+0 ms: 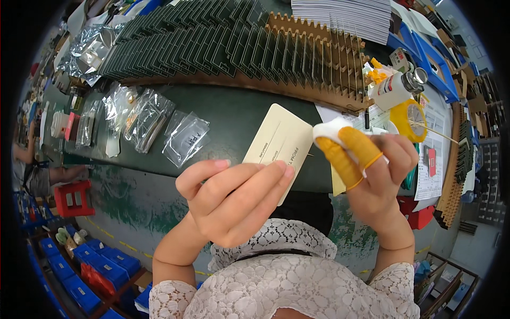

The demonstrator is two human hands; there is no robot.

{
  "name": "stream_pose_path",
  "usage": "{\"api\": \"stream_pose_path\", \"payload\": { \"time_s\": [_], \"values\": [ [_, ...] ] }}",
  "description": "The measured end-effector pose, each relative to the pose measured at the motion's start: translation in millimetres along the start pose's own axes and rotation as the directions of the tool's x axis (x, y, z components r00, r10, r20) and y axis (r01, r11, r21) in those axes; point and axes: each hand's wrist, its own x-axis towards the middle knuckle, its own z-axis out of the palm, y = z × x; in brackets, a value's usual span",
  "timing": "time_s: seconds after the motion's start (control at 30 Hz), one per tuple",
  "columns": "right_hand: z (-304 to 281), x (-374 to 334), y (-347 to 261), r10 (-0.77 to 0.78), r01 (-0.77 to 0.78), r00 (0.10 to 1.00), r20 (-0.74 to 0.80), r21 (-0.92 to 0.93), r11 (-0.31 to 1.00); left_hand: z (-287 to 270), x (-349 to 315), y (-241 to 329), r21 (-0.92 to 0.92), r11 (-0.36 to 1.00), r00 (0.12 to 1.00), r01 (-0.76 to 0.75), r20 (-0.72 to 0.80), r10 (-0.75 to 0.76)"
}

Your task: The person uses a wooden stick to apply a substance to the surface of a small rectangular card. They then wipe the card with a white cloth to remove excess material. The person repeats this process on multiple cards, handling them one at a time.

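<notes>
My left hand [226,202] grips a cream rectangular card [281,130] with printed lines, its fingers closed along the lower left edge. The card is tilted above the front edge of the dark green table. Just right of the card's upper right corner is my right hand [385,175], closed on a white cotton wad [329,128]. Yellow finger cots [362,146] cover two of its fingers. Whether the wad touches the card, I cannot tell.
Dark green boards [212,48] stand in slotted cardboard racks [249,84] across the back. Clear plastic bags [186,138] lie at left. On the right are a white bottle [390,91] with a metal cap, a yellow tape roll [408,120] and printed papers [429,178]. A red stool [73,199] stands at left.
</notes>
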Motion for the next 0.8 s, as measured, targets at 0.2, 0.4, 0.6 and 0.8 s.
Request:
{"api": "stream_pose_path", "payload": {
  "time_s": [0.2, 0.4, 0.6, 0.8],
  "values": [
    [11.2, -1.7, 21.0, 0.14, -0.14, 0.989, -0.055, 0.008, 0.99, 0.9, -2.6, 0.0, -0.026, 1.0, 1.0, 0.015, -0.016, -0.015],
    [-3.9, -12.3, 36.8, 0.387, -0.398, 0.916, 0.107, 0.359, 0.844, 9.3, -3.3, -2.8, -0.057, 0.998, 0.998, 0.037, -0.055, -0.041],
    [3.9, -38.1, 35.4, 0.619, -0.579, 0.703, 0.351, 0.787, 0.212, 17.9, 0.8, -13.1, -0.214, 0.973, 0.991, 0.086, -0.081, -0.106],
    [1.5, -48.8, 31.2, 0.626, -0.673, 0.565, 0.537, 0.739, -0.026, 28.5, -4.1, -20.1, -0.406, 0.904, 0.975, 0.135, -0.105, -0.193]
  ]
}}
